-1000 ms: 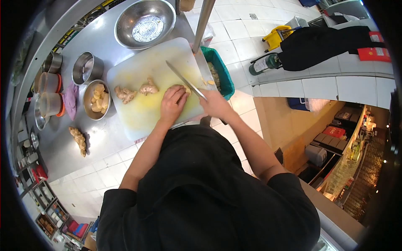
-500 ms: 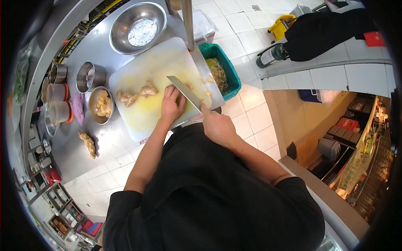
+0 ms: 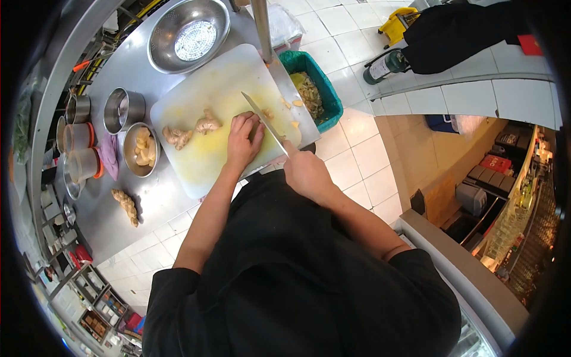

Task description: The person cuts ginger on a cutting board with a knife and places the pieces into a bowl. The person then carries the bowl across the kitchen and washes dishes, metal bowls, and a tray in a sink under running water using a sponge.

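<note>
A kitchen knife (image 3: 262, 114) is in my right hand (image 3: 309, 174), which is wrapped round its handle. The blade points away over the right part of the white cutting board (image 3: 196, 168). Close along the blade's left side, my left hand (image 3: 243, 141) rests on the board, fingers bent and together; whatever lies under them is hidden. A small ginger piece (image 3: 268, 113) lies just right of the blade, with peel scraps (image 3: 295, 124) near the board's edge. Left of my left hand sit two ginger knobs, one nearer (image 3: 208, 122) and one farther (image 3: 177, 137).
A steel bowl (image 3: 154, 167) of peeled ginger pieces (image 3: 144, 148) stands left of the board, near a steel pot (image 3: 140, 109). A ginger root (image 3: 125, 207) lies on the steel table. Behind is a colander (image 3: 156, 50); at right, a green bin (image 3: 333, 98) holds scraps.
The knife has turned more edge-on, its broad face showing less. My left hand keeps its place beside the blade with bent fingers. The whole view has shifted slightly.
</note>
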Available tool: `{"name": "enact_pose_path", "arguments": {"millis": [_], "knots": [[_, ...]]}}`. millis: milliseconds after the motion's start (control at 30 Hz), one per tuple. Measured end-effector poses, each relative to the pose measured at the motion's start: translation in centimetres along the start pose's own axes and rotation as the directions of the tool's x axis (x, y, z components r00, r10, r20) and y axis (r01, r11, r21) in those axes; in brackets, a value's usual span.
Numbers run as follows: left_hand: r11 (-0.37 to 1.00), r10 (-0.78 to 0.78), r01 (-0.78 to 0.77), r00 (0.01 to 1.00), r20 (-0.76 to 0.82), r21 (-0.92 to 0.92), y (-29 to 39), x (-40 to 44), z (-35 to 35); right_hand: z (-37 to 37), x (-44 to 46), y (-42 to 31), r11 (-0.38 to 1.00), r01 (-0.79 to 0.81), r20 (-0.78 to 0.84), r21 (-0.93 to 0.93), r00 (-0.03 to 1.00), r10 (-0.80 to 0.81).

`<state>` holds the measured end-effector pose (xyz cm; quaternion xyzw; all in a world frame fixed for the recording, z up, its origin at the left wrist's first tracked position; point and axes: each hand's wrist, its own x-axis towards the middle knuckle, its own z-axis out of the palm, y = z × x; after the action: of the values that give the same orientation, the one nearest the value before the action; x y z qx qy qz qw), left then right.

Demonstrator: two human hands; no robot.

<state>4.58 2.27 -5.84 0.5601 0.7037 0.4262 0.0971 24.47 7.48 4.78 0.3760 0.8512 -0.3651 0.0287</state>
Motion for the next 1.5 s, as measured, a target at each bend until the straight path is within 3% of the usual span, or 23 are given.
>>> {"name": "enact_pose_path", "arguments": {"millis": [267,333,467,533,567,767,867,933,1033,1167,1233,1267,1300,1333,1500], "knots": [[1.0,0.002,-0.002,1.0,0.006,0.018,0.1,0.1,0.1,0.4,0.8,1.0,0.977,-0.036,-0.003,0.211,0.999,0.037],[0.999,0.025,-0.025,1.0,0.005,0.043,0.0,0.1,0.1,1.3,1.5,1.9,0.926,0.032,-0.116,0.376,0.993,0.013],[1.0,0.012,-0.012,1.0,0.006,0.029,-0.1,0.0,0.3,1.7,2.2,2.9,0.889,0.087,-0.132,0.45,0.991,-0.031],[1.0,0.002,-0.002,1.0,-0.002,0.031,-0.3,-0.2,0.4,2.5,3.3,2.9,0.842,-0.118,0.008,0.526,0.991,0.134],[0.999,0.008,-0.008,1.0,0.001,0.032,-0.3,-0.3,0.4,2.7,4.0,3.2,0.84,-0.116,0.003,0.53,0.991,0.135],[1.0,-0.012,0.012,1.0,-0.007,0.002,-0.1,-0.5,-0.3,1.4,5.7,4.2,0.887,0.011,-0.073,0.461,0.997,0.025],[1.0,-0.006,0.006,1.0,0.015,0.011,0.3,-0.5,-0.5,0.3,4.3,3.4,0.952,0.047,-0.124,0.301,0.992,-0.01],[1.0,0.004,-0.005,1.0,0.028,0.023,0.1,-0.4,-0.5,-0.8,3.1,2.4,0.988,0.026,-0.015,0.155,1.0,-0.024],[0.999,0.024,-0.026,0.999,0.045,0.045,0.0,-0.3,-0.5,-1.3,1.7,0.9,0.997,0.002,0.062,0.082,0.998,-0.007],[0.999,0.017,-0.02,0.998,0.061,0.051,0.1,-0.2,-0.7,1.7,2.6,1.8,0.995,-0.016,0.011,0.103,1.0,0.015],[0.999,-0.024,0.021,0.998,0.053,0.048,0.1,-0.3,-0.6,3.3,4.9,2.9,0.937,0.156,-0.206,0.313,0.974,-0.093],[0.999,-0.021,0.018,0.998,0.051,0.051,0.1,-0.3,-0.6,2.9,5.9,3.5,0.936,0.161,-0.209,0.313,0.973,-0.097],[0.999,-0.041,0.039,0.998,0.046,0.031,0.1,-0.4,-0.8,1.4,6.8,3.6,0.876,-0.028,0.006,0.482,1.0,0.028],[0.998,-0.063,0.063,0.997,0.046,0.011,0.1,-0.7,-1.0,0.4,7.0,3.8,0.769,-0.242,0.242,0.592,0.963,0.117],[0.995,-0.073,0.073,0.997,0.0,-0.063,0.0,-1.3,-1.3,-0.7,5.4,4.1,0.806,-0.073,0.069,0.588,0.997,0.04]]}}
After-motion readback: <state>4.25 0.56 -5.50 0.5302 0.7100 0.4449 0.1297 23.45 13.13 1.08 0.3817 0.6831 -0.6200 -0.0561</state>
